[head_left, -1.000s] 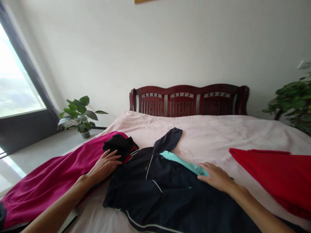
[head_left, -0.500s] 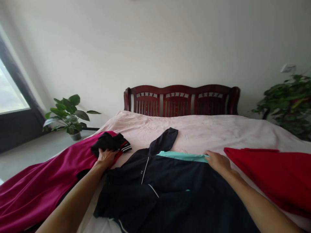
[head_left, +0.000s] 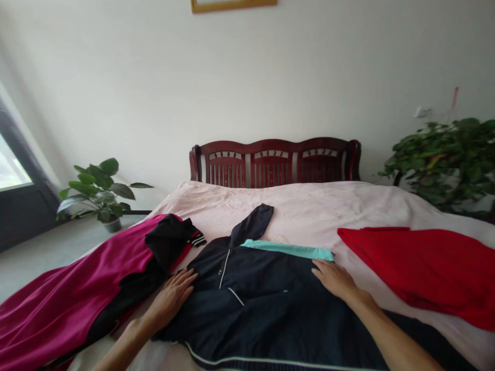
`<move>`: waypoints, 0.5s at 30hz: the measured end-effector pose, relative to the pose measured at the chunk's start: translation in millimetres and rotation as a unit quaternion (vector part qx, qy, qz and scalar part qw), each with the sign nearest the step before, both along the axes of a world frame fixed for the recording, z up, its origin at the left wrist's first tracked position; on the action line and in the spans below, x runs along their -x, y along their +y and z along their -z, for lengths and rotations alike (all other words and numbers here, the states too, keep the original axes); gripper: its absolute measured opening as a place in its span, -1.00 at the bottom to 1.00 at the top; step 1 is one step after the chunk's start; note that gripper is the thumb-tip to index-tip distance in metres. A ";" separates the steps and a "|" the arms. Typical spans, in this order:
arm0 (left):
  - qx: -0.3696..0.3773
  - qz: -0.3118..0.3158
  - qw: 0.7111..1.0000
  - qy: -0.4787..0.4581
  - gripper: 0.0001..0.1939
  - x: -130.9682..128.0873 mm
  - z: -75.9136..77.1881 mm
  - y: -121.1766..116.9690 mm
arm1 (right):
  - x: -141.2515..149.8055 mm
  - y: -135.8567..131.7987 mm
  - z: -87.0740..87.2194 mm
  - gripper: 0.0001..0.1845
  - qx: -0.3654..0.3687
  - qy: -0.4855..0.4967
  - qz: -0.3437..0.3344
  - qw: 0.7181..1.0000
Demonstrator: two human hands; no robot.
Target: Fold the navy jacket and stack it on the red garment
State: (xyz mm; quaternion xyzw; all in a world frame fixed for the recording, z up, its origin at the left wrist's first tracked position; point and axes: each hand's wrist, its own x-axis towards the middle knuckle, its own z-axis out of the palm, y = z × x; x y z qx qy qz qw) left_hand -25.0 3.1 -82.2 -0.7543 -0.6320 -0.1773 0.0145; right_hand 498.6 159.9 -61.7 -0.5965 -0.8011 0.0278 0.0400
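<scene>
Head camera view: both hands lie apart on the dark navy garment with white piping (head_left: 263,309), palms down and fingers loosely spread. The left hand (head_left: 174,296) rests at its left edge, beside the magenta garment with black panels (head_left: 96,278); the right hand (head_left: 334,278) rests near the right end of the pale turquoise fabric strip (head_left: 290,250) along the upper edge. What lies under either palm is hidden, and the right thumb is hard to make out. The navy garment is spread across the near middle of the bed, its lower part cut off by the bottom of the view and partly covered by the right forearm. One dark sleeve (head_left: 253,224) points toward the headboard. The magenta garment runs out of view at the left, with a bunched black part ending in a black, white and red striped cuff (head_left: 198,238). The bright red cloth (head_left: 417,268) lies well apart at the right, cut off by the frame edge. Under them all is a rumpled pale pink bed cover (head_left: 309,206), reaching a carved dark red wooden headboard (head_left: 274,162) against the white wall (head_left: 309,72). A green potted plant (head_left: 98,190) stands on the grey floor (head_left: 58,237) at left; leafy green foliage (head_left: 448,159) fills the right side. A gold-edged frame (head_left: 235,6) is mostly cut off above
</scene>
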 end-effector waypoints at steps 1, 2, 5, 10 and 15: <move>-0.010 -0.008 1.000 0.006 -0.56 -1.6 1.6 -7.7 | -10.5 -8.2 -5.3 -0.45 0.005 0.018 -0.012 1.000; -0.011 -0.011 1.000 0.010 -0.57 -4.2 1.3 -14.8 | -21.8 -18.3 -9.8 -0.44 0.014 0.037 -0.027 0.999; 0.015 0.024 0.999 0.017 -0.59 -17.7 -5.4 -33.1 | -56.1 -53.6 -12.8 -0.35 0.035 0.069 -0.025 0.997; 0.006 0.035 0.999 -0.021 -0.27 -48.5 -17.2 -48.0 | -90.6 -94.8 -6.3 -0.56 -0.068 0.117 -0.001 0.991; 0.001 0.060 0.997 -0.045 -0.59 -61.9 -34.4 -62.3 | -114.2 -125.8 -26.6 -0.65 -0.176 0.225 -0.027 0.958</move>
